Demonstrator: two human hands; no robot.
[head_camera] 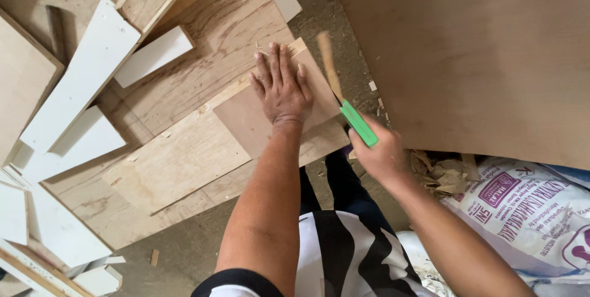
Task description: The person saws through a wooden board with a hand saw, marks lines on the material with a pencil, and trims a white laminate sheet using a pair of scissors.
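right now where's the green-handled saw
In the head view, right of centre: the right hand holds the green-handled saw, its blurred blade along the right edge of the plywood piece under the left hand.

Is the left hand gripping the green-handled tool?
No: the left hand lies flat, fingers spread, on the small plywood piece, while the right hand holds the green-handled tool.

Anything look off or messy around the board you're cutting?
The left hand presses flat on the brown panel, and the right hand holds a green-handled saw, its blade blurred. White offcuts lie askew in a loose heap at left, and wood chips litter the floor.
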